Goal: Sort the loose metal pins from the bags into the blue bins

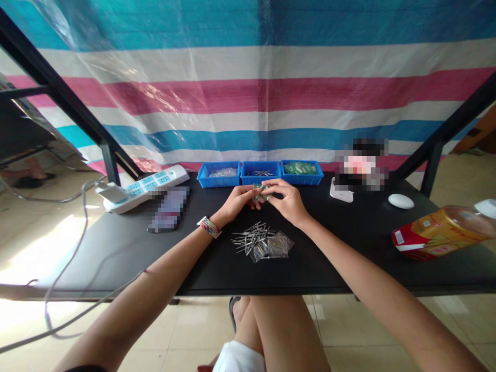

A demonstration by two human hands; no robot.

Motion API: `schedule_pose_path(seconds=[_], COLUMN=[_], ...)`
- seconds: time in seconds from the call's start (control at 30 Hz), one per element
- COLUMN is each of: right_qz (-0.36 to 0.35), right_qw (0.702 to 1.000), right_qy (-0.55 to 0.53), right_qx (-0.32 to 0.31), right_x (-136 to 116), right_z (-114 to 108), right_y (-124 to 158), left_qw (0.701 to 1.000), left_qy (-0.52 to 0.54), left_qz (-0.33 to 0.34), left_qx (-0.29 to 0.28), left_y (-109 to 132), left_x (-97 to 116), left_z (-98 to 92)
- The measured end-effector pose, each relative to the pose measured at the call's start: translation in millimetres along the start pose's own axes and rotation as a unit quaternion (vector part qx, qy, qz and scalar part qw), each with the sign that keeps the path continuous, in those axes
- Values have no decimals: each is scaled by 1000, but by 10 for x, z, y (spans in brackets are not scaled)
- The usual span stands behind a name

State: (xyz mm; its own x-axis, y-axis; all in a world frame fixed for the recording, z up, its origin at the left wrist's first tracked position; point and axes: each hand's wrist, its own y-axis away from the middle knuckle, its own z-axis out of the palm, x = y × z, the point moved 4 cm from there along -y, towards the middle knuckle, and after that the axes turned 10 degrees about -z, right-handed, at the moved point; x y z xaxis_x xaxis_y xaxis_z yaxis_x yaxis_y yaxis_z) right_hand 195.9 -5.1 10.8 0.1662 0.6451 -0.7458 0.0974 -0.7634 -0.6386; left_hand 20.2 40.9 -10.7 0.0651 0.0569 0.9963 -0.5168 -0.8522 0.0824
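My left hand and my right hand meet over the middle of the black table, in front of the blue bins. Between their fingertips is a small clear plastic bag with a greenish tint; its contents are partly hidden by my fingers. Both hands pinch it. Closer to me lies a loose pile of thin metal pins, which look like blind rivets. Small clear bags with things inside lie against the pile's right side.
Three blue bins stand in a row at the back, holding clear bags, metal pins and green packets. A power strip and a blurred phone-like object are left. Right are a white case, a white oval object and a bottle.
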Motion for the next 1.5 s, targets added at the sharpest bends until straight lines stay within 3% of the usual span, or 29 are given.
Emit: schedule_pose_path(seconds=[0.2,0.33,0.47,0.57,0.67,0.77,0.93,1.07,1.17,1.27,1.33,1.37,1.43,1.5], right_qz=[123,182,144,66,-20,-41,1,16,3,-19,7,44,122,172], right_qw=[979,973,986,993,955,904,842,813,825,883,944,962,936,883], right_qy=[-148,-138,-68,59,263,399,539,582,563,466,327,238,109,73], right_qx=[64,45,39,77,133,148,10,15,45,49,-33,-124,-313,-430], right_x=[116,177,143,28,-70,18,396,460,336,108,-27,-76,-183,-276], right_z=[-14,13,-29,-269,-663,-968,-972,-902,-859,-760,-618,-505,-286,-163], right_y=[18,33,-7,-108,-195,-201,-114,-78,-101,-135,-134,-106,22,156], left_qw=[999,997,998,999,998,998,998,998,999,999,999,999,999,999], left_qy=[-4,-58,-60,3,49,50,37,40,36,35,34,33,30,28], left_qz=[25,35,21,-2,-19,-20,-22,-21,-16,-12,-10,-9,-6,-6], left_qx=[40,21,18,32,37,36,37,37,34,37,36,34,34,34], left_y=[-10,9,5,-25,-58,-79,-72,-59,-51,-38,-29,-25,-21,-21], left_x=[34,52,35,-2,-45,-67,-62,-45,-33,-19,-9,-5,0,-4], left_z=[-58,-4,27,-13,-58,-70,-54,-48,-42,-39,-35,-32,-28,-27])
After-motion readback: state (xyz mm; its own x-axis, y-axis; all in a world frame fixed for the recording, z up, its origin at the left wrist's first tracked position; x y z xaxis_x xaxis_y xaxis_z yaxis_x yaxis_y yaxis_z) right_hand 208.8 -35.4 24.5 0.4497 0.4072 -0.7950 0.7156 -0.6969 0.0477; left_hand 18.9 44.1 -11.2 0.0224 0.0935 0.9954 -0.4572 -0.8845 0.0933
